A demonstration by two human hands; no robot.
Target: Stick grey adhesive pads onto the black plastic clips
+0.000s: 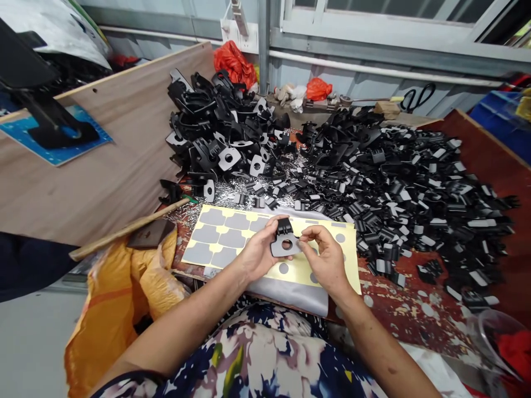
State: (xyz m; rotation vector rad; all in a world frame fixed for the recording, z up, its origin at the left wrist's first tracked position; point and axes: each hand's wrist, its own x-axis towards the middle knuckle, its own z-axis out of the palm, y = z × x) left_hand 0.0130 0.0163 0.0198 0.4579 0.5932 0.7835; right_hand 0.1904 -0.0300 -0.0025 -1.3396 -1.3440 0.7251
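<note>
My left hand point(259, 251) grips a small black plastic bracket point(284, 239) with a grey pad and a round hole on its face. My right hand point(326, 257) pinches the right edge of that same part, fingers curled. Both hands hover over a yellow backing sheet point(232, 235) that carries several grey adhesive pads at its left and round grey leftovers at its right. The sheet lies on the front of a worn red table point(415, 309).
A large heap of black brackets point(398, 182) covers the table's right and back. Another pile point(219, 132) leans at the back left on a wooden board point(116, 160). Small metal bits point(232, 193), a wooden stick point(128, 229), a yellow sack point(120, 298) and scissors point(417, 97) lie around.
</note>
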